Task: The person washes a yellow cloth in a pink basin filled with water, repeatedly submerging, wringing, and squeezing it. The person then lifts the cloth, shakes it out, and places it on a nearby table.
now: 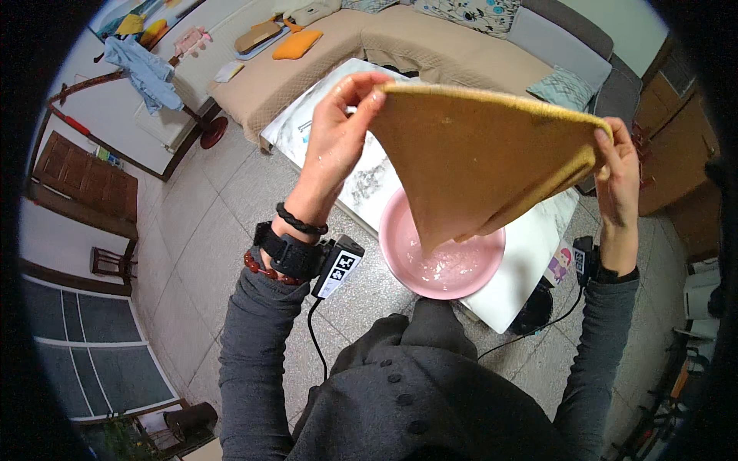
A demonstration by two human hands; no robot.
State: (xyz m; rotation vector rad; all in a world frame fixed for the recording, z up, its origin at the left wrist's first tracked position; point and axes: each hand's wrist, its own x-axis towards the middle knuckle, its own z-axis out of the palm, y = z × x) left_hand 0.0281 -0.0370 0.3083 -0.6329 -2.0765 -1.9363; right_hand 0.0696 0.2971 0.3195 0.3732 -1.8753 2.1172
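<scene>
A yellow-brown cloth point(473, 150) hangs stretched between my two hands, above a pink plastic basin point(388, 253). My left hand point(346, 127) pinches its upper left corner between thumb and fingers; the skin looks wet. At the other end, my right hand point(618, 164) grips the upper right corner. Folds run along the cloth's right side, and its lower tip dangles over the basin, where water point(444, 265) glints. Whether the tip touches the water, I cannot tell. The basin rests near the front edge of a white marble-patterned table point(369, 178).
A beige-covered sofa point(450, 46) with cushions stands behind the table. A black bin point(533, 311) sits by the table's right end, near a box with a cartoon picture point(559, 264). Cables hang from devices strapped at both wrists. At left stands a rack holding a blue garment point(141, 69).
</scene>
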